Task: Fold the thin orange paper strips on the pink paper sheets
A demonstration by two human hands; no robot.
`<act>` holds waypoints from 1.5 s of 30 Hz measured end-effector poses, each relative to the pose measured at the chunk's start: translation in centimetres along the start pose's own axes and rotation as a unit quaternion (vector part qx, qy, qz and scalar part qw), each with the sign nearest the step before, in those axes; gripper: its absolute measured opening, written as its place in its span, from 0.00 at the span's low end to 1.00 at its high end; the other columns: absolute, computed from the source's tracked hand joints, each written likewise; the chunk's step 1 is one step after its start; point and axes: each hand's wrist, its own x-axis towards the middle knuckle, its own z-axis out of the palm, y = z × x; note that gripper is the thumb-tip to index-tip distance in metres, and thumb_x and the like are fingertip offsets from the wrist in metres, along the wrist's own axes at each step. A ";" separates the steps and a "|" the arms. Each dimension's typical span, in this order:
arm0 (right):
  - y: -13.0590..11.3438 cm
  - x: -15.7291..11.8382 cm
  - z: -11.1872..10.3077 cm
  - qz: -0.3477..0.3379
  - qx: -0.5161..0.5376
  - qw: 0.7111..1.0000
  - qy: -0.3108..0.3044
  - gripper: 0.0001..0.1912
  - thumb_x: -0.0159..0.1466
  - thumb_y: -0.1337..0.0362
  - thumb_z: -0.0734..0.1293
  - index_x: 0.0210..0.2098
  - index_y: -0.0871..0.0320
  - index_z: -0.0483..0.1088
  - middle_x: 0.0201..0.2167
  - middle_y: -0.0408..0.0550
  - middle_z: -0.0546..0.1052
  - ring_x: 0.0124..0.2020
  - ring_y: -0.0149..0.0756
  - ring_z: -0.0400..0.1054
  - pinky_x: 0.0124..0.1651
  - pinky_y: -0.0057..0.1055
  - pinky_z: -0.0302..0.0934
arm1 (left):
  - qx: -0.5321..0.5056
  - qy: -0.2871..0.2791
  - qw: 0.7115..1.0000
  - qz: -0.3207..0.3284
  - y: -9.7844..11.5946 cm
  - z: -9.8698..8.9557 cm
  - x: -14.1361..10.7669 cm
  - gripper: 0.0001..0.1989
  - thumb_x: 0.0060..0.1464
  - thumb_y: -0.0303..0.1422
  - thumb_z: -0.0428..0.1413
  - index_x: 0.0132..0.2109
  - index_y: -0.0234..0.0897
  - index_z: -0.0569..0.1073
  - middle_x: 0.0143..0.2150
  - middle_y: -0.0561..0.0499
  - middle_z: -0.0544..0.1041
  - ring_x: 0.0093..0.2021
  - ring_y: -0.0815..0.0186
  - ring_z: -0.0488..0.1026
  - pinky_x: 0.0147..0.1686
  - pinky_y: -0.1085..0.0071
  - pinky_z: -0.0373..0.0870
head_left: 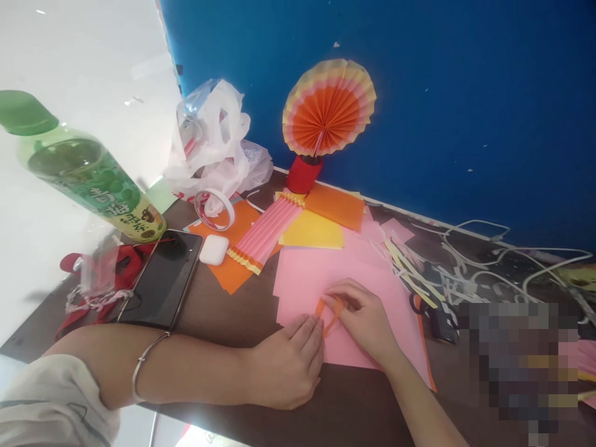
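Closest to my view sits the pale left sleeve (51, 403), then a thin silver bracelet (136, 375). I can see both hands grasping: the left hand (288, 366) and right hand (365, 320) each pinch a narrow orange paper strip (334, 318) with their fingers, over the pink sheets (298, 273) on the dark surface (223, 316). The strip looks flat, thin and bent. From where I watch, its clearest length slants from the right fingers down and leftward, toward the left fingertips; fingers partly hide the rest.
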 end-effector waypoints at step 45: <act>0.2 0.7 -0.2 0.013 0.008 0.999 -0.035 0.04 0.54 0.66 0.64 0.28 0.56 0.71 0.30 0.47 0.73 0.33 0.35 0.67 0.37 0.32 0.63 | -0.087 -0.076 0.990 -0.081 -1.8 -0.5 0.4 0.32 0.52 0.51 0.42 0.50 0.25 0.64 0.60 0.28 0.58 0.62 0.44 0.50 0.59 0.48 0.39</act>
